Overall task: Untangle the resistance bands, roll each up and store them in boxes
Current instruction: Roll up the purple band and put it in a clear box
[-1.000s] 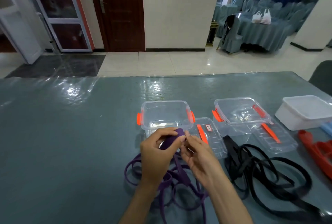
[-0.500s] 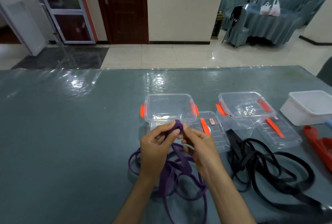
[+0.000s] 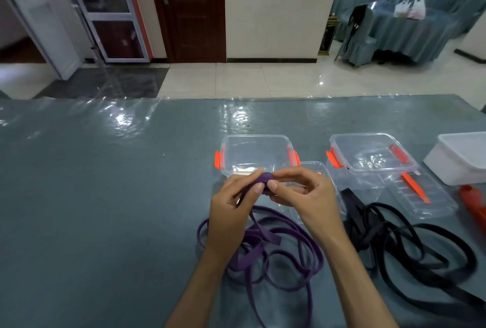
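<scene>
- Head view: the purple band (image 3: 263,243) is the item in work. Its rolled start, a small coil, is held just in front of the near clear box (image 3: 256,154); the remaining length lies in loose loops on the table (image 3: 105,196), in front of that box.
- Left hand (image 3: 231,209): thumb and fingers pinch the coil from the left side.
- Right hand (image 3: 305,196): thumb and forefinger pinch the coil from the right side; the other fingers are curled behind it.
- Near clear box: open, orange latches on both ends, nothing visible inside. Its lid (image 3: 313,170) lies just to the right, partly hidden by the right hand.
- Second clear box (image 3: 373,154): to the right of the near clear box, open, with its lid (image 3: 420,196) in front of it.
- Black band (image 3: 410,246): to the right of the purple band, in loose overlapping loops, not rolled.
- White container (image 3: 462,159) and a red item (image 3: 473,206): farther right; the red item is cut off by the frame edge.
- Progress, as judged: rolling of the purple band is at an early stage. Most of its length, the whole black band and all boxing remain.
</scene>
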A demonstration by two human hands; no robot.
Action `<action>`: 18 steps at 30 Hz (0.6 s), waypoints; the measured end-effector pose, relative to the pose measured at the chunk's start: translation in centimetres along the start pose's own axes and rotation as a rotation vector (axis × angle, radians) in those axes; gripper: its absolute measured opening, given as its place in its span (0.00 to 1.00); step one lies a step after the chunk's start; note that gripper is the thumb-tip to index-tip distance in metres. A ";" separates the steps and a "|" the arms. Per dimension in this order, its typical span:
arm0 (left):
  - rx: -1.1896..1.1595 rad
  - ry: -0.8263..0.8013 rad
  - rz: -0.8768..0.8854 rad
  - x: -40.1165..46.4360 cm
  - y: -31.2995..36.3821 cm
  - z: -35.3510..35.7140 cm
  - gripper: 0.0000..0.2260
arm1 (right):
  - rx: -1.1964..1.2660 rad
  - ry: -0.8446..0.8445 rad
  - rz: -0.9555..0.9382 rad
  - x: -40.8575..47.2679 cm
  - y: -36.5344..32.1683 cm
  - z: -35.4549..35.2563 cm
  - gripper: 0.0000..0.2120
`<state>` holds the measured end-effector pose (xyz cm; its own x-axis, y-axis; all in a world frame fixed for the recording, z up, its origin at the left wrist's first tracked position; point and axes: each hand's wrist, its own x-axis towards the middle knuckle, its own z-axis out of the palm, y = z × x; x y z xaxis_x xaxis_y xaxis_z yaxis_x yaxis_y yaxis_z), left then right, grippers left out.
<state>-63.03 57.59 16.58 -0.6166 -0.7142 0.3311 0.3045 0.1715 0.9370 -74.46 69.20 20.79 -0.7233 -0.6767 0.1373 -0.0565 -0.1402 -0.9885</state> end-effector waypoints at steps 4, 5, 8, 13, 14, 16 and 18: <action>-0.104 0.027 -0.077 0.5 0.8 0.5 0.09 | 0.006 0.010 -0.032 0.2 -0.4 -0.4 0.08; -0.120 0.025 -0.056 0.7 0.8 0.6 0.08 | 0.019 0.023 -0.049 0.2 -0.4 -0.4 0.07; -0.147 0.036 -0.014 1.4 1.1 0.8 0.06 | 0.071 0.092 -0.085 0.3 -0.5 -0.1 0.06; -0.184 0.039 -0.032 1.9 2.1 1.2 0.06 | 0.140 0.103 -0.074 0.1 -0.4 -0.3 0.11; -0.166 0.038 -0.019 1.9 2.1 1.4 0.06 | 0.131 0.087 -0.078 0.2 -0.6 -0.3 0.12; -0.153 0.062 -0.004 1.8 1.9 1.8 0.05 | 0.096 0.052 -0.085 0.6 -0.9 -0.4 0.13; -0.196 0.121 -0.015 1.6 1.7 2.1 0.05 | 0.066 0.052 -0.090 0.9 -1.1 -0.3 0.12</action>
<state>-65.00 58.16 18.88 -0.5342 -0.7939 0.2905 0.4385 0.0336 0.8981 -75.26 68.98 22.01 -0.7521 -0.6213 0.2197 -0.0781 -0.2471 -0.9659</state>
